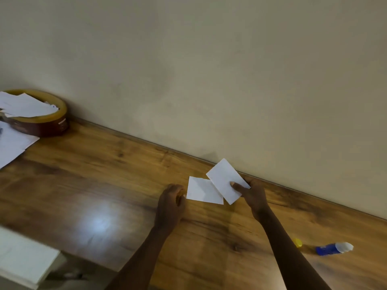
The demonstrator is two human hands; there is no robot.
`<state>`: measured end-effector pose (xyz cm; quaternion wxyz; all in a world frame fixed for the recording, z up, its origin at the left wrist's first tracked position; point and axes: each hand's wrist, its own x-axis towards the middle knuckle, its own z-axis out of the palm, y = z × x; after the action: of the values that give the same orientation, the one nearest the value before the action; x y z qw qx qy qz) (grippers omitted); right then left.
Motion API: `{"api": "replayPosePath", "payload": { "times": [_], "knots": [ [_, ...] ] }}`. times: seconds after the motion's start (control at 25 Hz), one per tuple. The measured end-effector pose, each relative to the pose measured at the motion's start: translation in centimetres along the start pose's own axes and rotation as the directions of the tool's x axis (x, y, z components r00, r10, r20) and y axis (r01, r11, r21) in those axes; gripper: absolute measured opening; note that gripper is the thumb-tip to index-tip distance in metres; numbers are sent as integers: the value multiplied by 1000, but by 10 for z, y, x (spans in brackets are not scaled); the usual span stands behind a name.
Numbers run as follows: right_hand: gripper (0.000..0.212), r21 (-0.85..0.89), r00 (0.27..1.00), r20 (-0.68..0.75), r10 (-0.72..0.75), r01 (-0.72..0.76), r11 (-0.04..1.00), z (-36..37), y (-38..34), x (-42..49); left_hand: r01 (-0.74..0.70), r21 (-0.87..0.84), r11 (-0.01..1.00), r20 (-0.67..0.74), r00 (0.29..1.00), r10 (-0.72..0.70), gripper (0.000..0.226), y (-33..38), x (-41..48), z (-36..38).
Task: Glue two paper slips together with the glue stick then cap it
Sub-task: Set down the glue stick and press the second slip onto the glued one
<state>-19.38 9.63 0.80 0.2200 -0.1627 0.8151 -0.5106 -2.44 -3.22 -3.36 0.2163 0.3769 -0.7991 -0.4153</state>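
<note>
**Two paper slips meet on a wooden counter**

The right hand pinches a white paper slip between thumb and fingers, its lower edge overlapping a second slip lying flat on the counter. The left hand, loosely curled, touches that second slip's left edge. The blue glue stick lies uncapped near the right forearm, its yellow cap just beside it.

A: Cut off? 
B: Loose papers and white block run off left edge; both forearms off bottom. 
A: Hidden? 
B: Right arm covers part of yellow cap. Glue stick blurred, label unreadable.
</note>
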Motion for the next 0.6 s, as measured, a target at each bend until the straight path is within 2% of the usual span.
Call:
{"api": "replayPosePath", "payload": {
  "times": [0.12,0.24,0.36,0.44,0.6],
  "knots": [
    [26,-28,969,234,77,-72,997,4,0,18,-36,21,999,6,999,36,30,-11,1,6],
    [22,-131,917,387,90,-43,991,14,-1,33,-36,48,998,10,999,36,34,-17,6,11],
    [19,-167,894,441,80,-6,986,29,-2,37,-70,73,995,25,997,69,35,-19,7,13],
    [27,-200,888,456,56,40,979,37,-2,39,-85,86,993,27,996,83,37,-20,7,14],
    [31,-258,898,441,-7,134,957,46,-3,43,-94,106,990,34,995,91,39,-22,9,16]
  ]
}}
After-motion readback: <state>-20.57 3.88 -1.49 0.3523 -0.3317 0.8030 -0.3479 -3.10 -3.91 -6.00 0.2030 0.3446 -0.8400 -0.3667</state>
